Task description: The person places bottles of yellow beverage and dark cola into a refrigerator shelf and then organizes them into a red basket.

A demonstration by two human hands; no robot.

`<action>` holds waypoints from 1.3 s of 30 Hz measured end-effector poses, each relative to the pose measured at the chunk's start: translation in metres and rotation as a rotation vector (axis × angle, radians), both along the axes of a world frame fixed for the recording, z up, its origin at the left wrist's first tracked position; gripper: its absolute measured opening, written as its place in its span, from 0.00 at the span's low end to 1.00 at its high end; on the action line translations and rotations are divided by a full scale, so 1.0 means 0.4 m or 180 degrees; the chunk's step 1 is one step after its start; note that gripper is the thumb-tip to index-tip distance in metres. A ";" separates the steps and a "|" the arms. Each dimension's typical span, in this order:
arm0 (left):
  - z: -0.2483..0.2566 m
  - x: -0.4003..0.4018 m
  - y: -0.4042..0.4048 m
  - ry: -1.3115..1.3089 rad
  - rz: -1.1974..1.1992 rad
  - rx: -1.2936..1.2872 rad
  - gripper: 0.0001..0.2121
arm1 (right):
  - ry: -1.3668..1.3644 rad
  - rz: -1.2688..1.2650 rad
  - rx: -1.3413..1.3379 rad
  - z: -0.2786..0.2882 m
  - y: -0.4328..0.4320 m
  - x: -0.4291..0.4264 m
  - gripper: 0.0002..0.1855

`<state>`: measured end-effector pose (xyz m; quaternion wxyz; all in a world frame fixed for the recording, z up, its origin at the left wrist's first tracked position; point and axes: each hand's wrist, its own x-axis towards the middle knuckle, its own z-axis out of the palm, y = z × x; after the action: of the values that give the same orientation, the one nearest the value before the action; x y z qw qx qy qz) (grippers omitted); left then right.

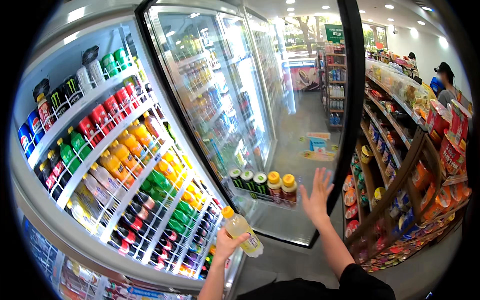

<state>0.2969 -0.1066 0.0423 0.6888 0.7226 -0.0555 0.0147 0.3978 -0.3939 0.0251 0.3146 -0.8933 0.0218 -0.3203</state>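
My left hand (226, 243) is wrapped around a plastic drink bottle (243, 232) with a yellow cap and a yellow label. The bottle tilts, cap towards the upper left. Fingers spread, my right hand (317, 195) is at the glass door (279, 221) of a drinks cooler; whether the palm touches the glass I cannot tell. This door stands swung out from the lit cooler. A small rack on the door holds several Monster cans (247, 178) and yellow-capped bottles (281, 183). To the left, the cooler's shelves (101, 140) carry rows of cans and bottles.
Snack shelves (386, 142) with cup noodles and bags run along the right, behind a brown rack frame (416, 180). A person (446, 88) stands at the far right. Through the glass I see more coolers (210, 75) and a grey floor (296, 123).
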 end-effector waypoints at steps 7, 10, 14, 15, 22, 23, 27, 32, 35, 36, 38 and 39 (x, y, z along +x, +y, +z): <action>0.006 0.025 0.145 -0.0271 0.0540 -0.0413 0.18 | -0.0077 -0.0183 -0.0062 -0.042 0.006 0.012 0.44; -0.045 0.053 0.200 -0.0380 0.0690 -0.0469 0.14 | -0.0019 -0.0298 -0.0134 -0.036 0.008 0.010 0.43; -0.092 0.083 0.242 -0.0289 0.0749 -0.0487 0.14 | -0.0173 -0.0351 -0.0144 -0.045 0.010 0.027 0.42; -0.096 0.091 0.245 -0.0372 0.0790 -0.0510 0.14 | -0.0235 -0.0370 -0.0148 -0.049 0.012 0.031 0.41; -0.178 0.180 0.254 -0.0438 0.1022 -0.0498 0.14 | -0.0640 -0.0676 -0.0289 -0.059 0.040 0.083 0.37; -0.186 0.196 0.251 -0.0345 0.1062 -0.0497 0.14 | -0.0544 -0.0698 0.0195 -0.047 0.056 0.079 0.35; -0.113 0.231 0.282 -0.0475 0.1021 -0.0356 0.16 | -0.0744 -0.0559 0.1029 0.047 0.143 0.088 0.31; -0.004 0.214 0.333 -0.0913 0.1351 0.0045 0.20 | -0.1221 0.2543 0.1880 0.153 0.382 0.040 0.30; 0.067 0.164 0.368 -0.1017 0.1729 0.0376 0.21 | 0.0851 0.4263 0.1507 0.154 0.569 0.047 0.39; 0.088 0.146 0.378 -0.1079 0.1805 0.0586 0.22 | 0.0929 0.4300 0.1113 0.116 0.637 0.054 0.42; 0.127 0.101 0.403 -0.1242 0.2106 0.0786 0.24 | 0.1185 0.4988 0.1149 0.106 0.742 0.068 0.39; 0.163 0.074 0.404 -0.1273 0.2261 0.1158 0.25 | 0.1223 0.5086 0.1090 0.089 0.792 0.078 0.36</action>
<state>0.3267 0.0549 0.1077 0.4784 0.7892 0.0624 0.3799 0.4289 -0.0772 0.0606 0.5690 -0.6189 -0.5160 0.1643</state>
